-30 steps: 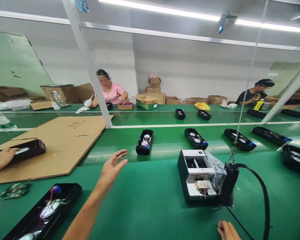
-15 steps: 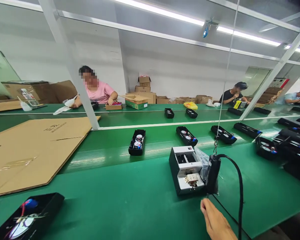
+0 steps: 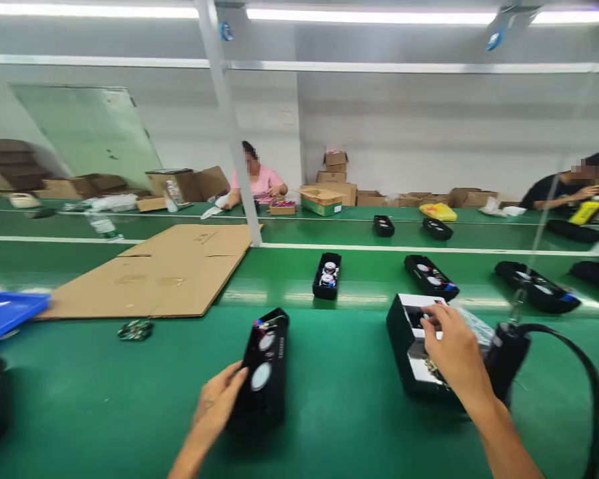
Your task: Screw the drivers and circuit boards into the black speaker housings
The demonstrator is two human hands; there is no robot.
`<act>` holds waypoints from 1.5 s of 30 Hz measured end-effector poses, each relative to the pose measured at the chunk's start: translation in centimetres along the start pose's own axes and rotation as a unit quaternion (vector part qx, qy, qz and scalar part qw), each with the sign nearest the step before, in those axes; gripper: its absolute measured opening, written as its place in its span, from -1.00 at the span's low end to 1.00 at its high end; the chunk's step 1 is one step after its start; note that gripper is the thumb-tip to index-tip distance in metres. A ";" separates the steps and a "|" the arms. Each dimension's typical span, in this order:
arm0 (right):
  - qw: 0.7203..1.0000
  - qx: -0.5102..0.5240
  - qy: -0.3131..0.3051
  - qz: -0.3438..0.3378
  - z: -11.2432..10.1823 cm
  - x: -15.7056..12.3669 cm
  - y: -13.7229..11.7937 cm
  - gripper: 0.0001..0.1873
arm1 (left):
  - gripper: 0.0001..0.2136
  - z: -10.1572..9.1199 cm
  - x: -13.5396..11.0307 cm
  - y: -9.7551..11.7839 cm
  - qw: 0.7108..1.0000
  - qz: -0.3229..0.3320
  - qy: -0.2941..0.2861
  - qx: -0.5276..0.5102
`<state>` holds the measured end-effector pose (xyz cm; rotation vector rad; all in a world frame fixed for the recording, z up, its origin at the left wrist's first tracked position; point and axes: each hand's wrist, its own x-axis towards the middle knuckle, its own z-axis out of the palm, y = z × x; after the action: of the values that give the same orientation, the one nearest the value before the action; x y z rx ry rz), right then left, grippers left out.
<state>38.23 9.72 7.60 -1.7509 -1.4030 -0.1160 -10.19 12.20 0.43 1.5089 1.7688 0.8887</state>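
In the head view, the green table (image 3: pixel 130 399) reaches back to a glossy green strip, and its near edge falls below the frame. Green surface spreads between the left hand (image 3: pixel 218 400) and the right hand (image 3: pixel 453 347), while a flat cardboard sheet (image 3: pixel 154 273) bounds the far left, its slanting right edge crossing the strip. The black housing (image 3: pixel 272 389) is over the middle of the table, long and open-faced, with two pale round discs, blue and red wiring at its far end, and small light marks along its right side. The left fingers close on its left edge; whether its underside touches the table cannot be told. The right fingers are drawn narrowly together over the upper recess of a black-and-white box (image 3: pixel 400 346); whether they pinch anything is hidden. Metal parts show in that box's lower bay, partly behind the hand. Just right stands a black cylindrical tool (image 3: pixel 506 362). On the strip, another housing (image 3: pixel 327 276) contains pale discs; farther back, a small carton (image 3: pixel 282 208) holds reddish pieces.
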 end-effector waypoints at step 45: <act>0.860 0.179 -0.475 -0.052 3.8 -5.8 -8.7 -0.74 | -0.84 11.0 -2.9 4.5 0.959 0.258 -0.084 -0.082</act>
<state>27.35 7.79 6.87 -1.4305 -2.0237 1.0247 1.73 10.75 -1.94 1.9058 1.1628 1.0865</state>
